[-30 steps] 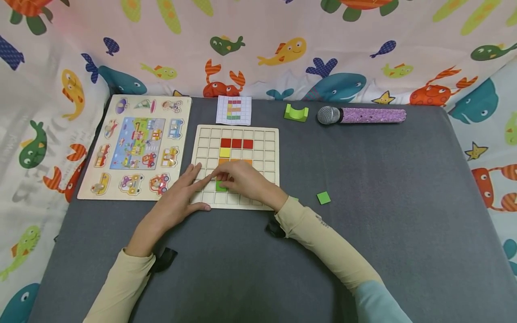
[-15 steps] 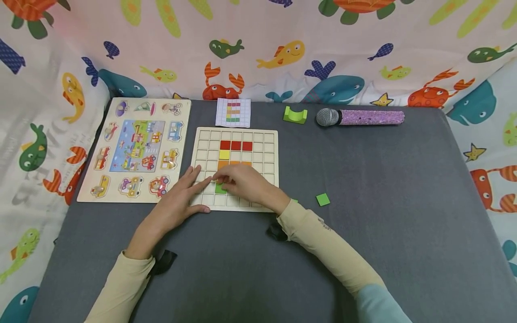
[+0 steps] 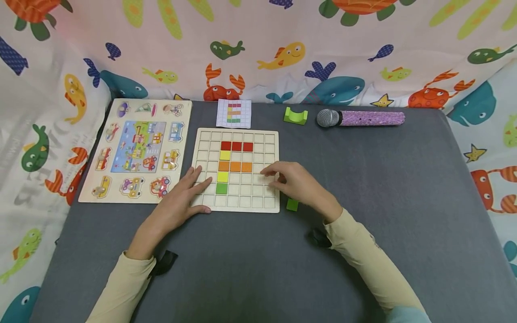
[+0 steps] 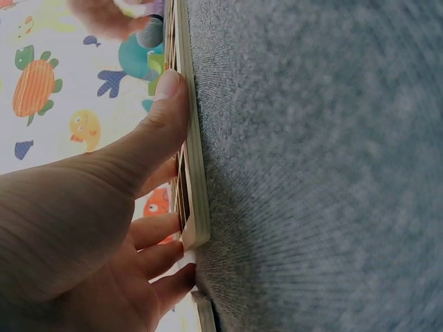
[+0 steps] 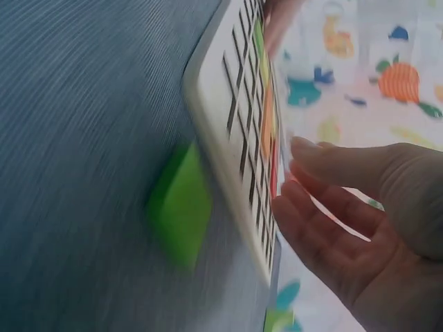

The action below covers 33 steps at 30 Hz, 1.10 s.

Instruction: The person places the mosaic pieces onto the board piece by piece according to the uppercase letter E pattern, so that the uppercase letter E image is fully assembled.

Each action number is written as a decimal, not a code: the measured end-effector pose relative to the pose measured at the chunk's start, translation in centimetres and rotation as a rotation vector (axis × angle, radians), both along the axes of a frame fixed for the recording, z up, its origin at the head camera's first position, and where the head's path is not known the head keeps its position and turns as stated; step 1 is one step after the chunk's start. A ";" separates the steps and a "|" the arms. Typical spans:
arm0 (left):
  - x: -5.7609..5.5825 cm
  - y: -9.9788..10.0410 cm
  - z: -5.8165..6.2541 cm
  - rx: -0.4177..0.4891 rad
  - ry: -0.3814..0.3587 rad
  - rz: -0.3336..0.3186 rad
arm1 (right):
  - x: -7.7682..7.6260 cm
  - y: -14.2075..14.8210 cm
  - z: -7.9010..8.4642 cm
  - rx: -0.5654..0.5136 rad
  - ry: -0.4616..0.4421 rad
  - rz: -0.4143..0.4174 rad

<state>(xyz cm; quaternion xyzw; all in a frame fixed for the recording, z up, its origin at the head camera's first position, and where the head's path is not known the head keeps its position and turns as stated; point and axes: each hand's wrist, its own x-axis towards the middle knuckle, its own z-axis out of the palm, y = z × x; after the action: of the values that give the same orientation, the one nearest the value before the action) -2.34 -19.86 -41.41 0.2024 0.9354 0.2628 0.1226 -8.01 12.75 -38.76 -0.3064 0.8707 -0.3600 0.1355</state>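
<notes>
A wooden grid board point(image 3: 250, 200) lies on the grey table, carrying red tiles point(image 3: 237, 146), yellow tiles point(image 3: 223, 176), orange tiles point(image 3: 235, 167) and one green tile point(image 3: 221, 188). My left hand point(image 3: 173, 202) rests on its left side, fingers spread, with the thumb along the near edge in the left wrist view. Over the board's right edge is my right hand point(image 3: 296, 181); its fingers are loosely bent, and the right wrist view shows nothing between thumb and fingers. A loose green tile point(image 5: 181, 211) lies beside the board, below that hand.
A wooden picture puzzle point(image 3: 89, 188) lies left of the board. Behind the board is a paper card point(image 3: 234, 113) with a coloured pattern. A green arched block point(image 3: 295, 116) and a glittery purple microphone point(image 3: 371, 118) lie at the back. A sea-animal-print cloth point(image 3: 258, 27) hangs behind.
My right hand has moved right, off the green tile on the board, uncovering the orange and lower yellow tiles. Its arm now hides another loose green tile. The left hand has stayed put.
</notes>
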 end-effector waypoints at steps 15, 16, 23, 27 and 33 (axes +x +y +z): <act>-0.1 0.1 0.0 -0.005 -0.005 -0.001 | 1.0 12.0 -0.1 0.109 -0.246 0.002; -0.1 0.0 0.0 -0.007 -0.007 -0.002 | 1.1 12.3 -0.2 0.107 -0.238 0.001; 0.0 -0.2 -0.1 -0.005 0.002 -0.002 | 1.9 12.5 -1.3 0.095 -0.153 -0.047; 0.1 -0.3 -0.1 -0.005 0.007 0.004 | 1.7 12.1 -1.4 0.089 -0.162 -0.076; -0.1 0.0 0.0 -0.007 -0.008 -0.004 | 0.9 11.9 -0.8 0.100 -0.188 -0.068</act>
<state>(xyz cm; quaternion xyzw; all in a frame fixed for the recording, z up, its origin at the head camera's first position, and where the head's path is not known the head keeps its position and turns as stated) -2.40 -19.90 -41.39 0.2027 0.9354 0.2601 0.1276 -7.12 24.61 -39.60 -0.2344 0.8810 -0.3474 0.2196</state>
